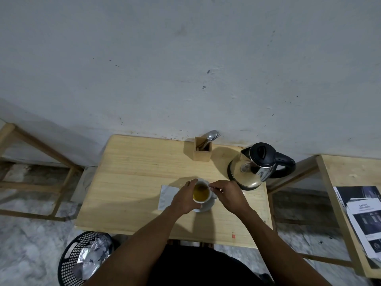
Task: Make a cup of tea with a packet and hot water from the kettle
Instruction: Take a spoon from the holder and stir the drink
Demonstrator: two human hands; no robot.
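Observation:
A white cup (201,193) full of yellow-brown tea stands on a white saucer (208,206) near the middle of the wooden table (132,182). My left hand (184,200) wraps around the cup's left side. My right hand (228,195) pinches the handle of a metal spoon (208,187) whose bowl dips into the tea. A silver packet (167,196) lies flat on the table just left of the cup, partly under my left hand. The steel kettle (255,165) with a black lid and handle sits on its base to the right, behind my right hand.
A wooden holder (203,150) with spoons and a fork stands at the table's back edge by the wall. A black mesh bin (82,259) with crumpled silver packets sits on the floor at front left. Papers (362,219) lie on a side table at right.

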